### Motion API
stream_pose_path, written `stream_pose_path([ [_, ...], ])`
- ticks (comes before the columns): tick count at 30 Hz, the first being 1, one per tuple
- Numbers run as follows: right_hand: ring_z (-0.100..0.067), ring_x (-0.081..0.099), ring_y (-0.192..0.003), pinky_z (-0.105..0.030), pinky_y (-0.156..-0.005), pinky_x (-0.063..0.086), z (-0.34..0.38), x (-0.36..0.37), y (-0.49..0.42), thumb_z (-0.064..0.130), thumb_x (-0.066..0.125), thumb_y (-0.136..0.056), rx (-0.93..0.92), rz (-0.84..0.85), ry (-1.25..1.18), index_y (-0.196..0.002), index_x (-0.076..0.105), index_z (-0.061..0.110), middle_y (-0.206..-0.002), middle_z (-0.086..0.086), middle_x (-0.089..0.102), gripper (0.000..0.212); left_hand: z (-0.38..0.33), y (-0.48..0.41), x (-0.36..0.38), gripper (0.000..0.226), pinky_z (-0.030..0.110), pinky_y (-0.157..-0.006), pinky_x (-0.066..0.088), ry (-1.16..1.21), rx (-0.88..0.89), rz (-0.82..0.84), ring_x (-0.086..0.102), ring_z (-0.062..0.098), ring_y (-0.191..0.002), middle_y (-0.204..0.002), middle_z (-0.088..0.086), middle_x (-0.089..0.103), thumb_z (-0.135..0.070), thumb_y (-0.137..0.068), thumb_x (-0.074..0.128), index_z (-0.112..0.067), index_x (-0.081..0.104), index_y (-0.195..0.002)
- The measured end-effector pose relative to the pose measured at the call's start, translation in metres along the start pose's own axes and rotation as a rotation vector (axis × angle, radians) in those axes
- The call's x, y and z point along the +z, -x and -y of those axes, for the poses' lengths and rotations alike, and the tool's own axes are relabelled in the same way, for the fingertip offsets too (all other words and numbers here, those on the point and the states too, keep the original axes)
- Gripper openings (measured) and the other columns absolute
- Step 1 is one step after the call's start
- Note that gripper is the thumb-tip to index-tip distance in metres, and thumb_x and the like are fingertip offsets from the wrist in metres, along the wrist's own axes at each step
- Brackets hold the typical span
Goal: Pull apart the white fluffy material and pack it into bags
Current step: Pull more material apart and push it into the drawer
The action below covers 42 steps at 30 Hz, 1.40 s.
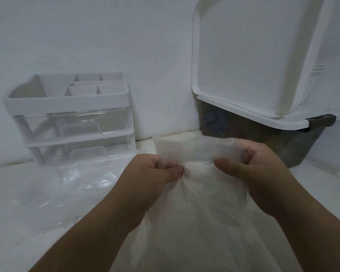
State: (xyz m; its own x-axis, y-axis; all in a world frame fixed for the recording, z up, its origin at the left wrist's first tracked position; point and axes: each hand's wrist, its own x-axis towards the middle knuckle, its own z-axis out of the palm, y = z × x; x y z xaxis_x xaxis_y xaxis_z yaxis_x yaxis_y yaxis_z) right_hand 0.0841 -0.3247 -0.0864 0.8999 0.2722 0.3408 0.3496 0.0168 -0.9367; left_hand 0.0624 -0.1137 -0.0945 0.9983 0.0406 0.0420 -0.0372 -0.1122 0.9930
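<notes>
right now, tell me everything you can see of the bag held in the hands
The bag is thin, translucent whitish plastic, wrinkled and bulging, with what looks like white fluff showing through below its top. The top edge is stretched sideways between both hands: the left hand pinches one side, the right hand grips the other. The body runs down toward the camera and out of view.

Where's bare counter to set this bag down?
Bare counter shows right of the right hand holding the bag, before the dark bin. A narrow strip lies between drawer unit and bin. Left of the left hand is crowded with loose clear plastic.
</notes>
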Motion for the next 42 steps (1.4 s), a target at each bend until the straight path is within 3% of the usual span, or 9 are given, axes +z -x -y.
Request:
stream_pose_path([
  [2,-0.024,0.073,-0.074,-0.033,-0.067,0.058,-0.001,0.003,0.000,0.021,0.075,-0.074,0.008,-0.081,0.021,-0.085,0.080,0.015,-0.082,-0.013,0.076,0.014,0.000,0.002,0.001,0.009,0.058,-0.091,0.055,-0.005,-0.034,0.040,0.072,0.040,-0.088,-0.087,0.018,0.076,-0.011,-0.086,0.072,-0.005,0.079,-0.083],
  [8,-0.022,0.069,-0.067,-0.033,-0.063,0.055,-0.001,0.005,-0.001,0.027,0.070,-0.075,0.022,-0.129,0.058,-0.080,0.079,0.012,-0.077,-0.013,0.075,0.018,-0.002,0.003,-0.001,0.019,0.049,-0.087,0.058,0.046,0.040,0.109,0.073,0.036,-0.091,-0.095,0.015,0.077,-0.009,-0.075,0.080,-0.011,0.078,-0.094],
  [13,-0.022,0.071,-0.067,-0.033,-0.062,0.054,-0.001,0.007,-0.001,0.031,0.071,-0.071,0.037,-0.154,0.068,-0.080,0.079,0.012,-0.077,-0.013,0.075,0.023,-0.002,0.000,0.002,0.022,0.048,-0.073,0.054,0.160,0.151,-0.091,0.064,0.033,-0.074,-0.084,0.021,0.071,-0.021,-0.065,0.082,-0.007,0.072,-0.078],
  [18,-0.023,0.073,-0.071,-0.031,-0.063,0.057,0.001,0.008,0.000,0.032,0.076,-0.065,0.042,-0.115,-0.013,-0.082,0.080,0.016,-0.081,-0.012,0.076,0.023,0.002,-0.001,0.005,0.025,0.052,-0.075,0.051,0.230,0.189,-0.221,0.059,0.031,-0.072,-0.089,0.038,0.062,0.000,-0.076,0.078,0.010,0.058,-0.087],
  [23,-0.024,0.072,-0.071,-0.039,-0.066,0.059,-0.001,0.009,-0.001,0.028,0.075,-0.069,0.033,-0.129,0.065,-0.082,0.079,0.016,-0.080,-0.012,0.076,0.018,-0.001,0.004,0.009,0.025,0.048,-0.070,0.057,0.193,0.184,-0.195,0.068,0.035,-0.073,-0.086,0.017,0.072,0.000,-0.087,0.069,-0.016,0.060,-0.104],
  [27,-0.021,0.069,-0.066,-0.036,-0.062,0.057,-0.002,0.011,-0.001,0.029,0.073,-0.072,0.040,-0.144,0.104,-0.081,0.079,0.015,-0.076,-0.011,0.075,0.018,-0.003,0.006,0.008,0.046,0.042,-0.078,0.060,0.139,0.152,-0.105,0.072,0.023,-0.096,-0.111,0.007,0.071,-0.010,-0.093,0.065,-0.050,0.061,-0.115],
  [34,-0.022,0.072,-0.070,-0.036,-0.067,0.060,0.001,0.010,0.001,0.035,0.080,-0.065,0.072,-0.084,0.108,-0.081,0.078,0.013,-0.079,-0.012,0.075,0.027,-0.003,0.004,0.008,0.025,0.027,-0.061,0.053,-0.022,0.251,-0.161,0.066,0.011,-0.066,-0.083,-0.006,0.074,-0.010,-0.093,0.065,-0.033,0.073,-0.094],
  [38,-0.037,0.074,-0.083,-0.055,-0.083,0.058,-0.003,0.002,0.001,0.029,0.092,-0.058,0.284,0.087,0.177,-0.093,0.076,0.010,-0.090,-0.019,0.075,0.043,-0.001,0.001,0.001,0.028,0.024,-0.053,0.050,-0.072,0.327,-0.224,0.061,0.016,-0.059,-0.081,-0.001,0.071,-0.007,-0.094,0.063,-0.034,0.070,-0.095],
  [42,-0.021,0.070,-0.060,-0.030,-0.060,0.055,-0.004,0.002,-0.001,0.009,0.076,-0.076,0.292,0.087,0.093,-0.078,0.079,0.012,-0.077,-0.017,0.075,0.005,-0.003,0.001,-0.006,0.031,0.006,-0.056,0.039,-0.234,0.477,-0.296,0.054,-0.004,-0.063,-0.081,-0.019,0.061,-0.008,-0.094,0.061,-0.038,0.062,-0.103],
])
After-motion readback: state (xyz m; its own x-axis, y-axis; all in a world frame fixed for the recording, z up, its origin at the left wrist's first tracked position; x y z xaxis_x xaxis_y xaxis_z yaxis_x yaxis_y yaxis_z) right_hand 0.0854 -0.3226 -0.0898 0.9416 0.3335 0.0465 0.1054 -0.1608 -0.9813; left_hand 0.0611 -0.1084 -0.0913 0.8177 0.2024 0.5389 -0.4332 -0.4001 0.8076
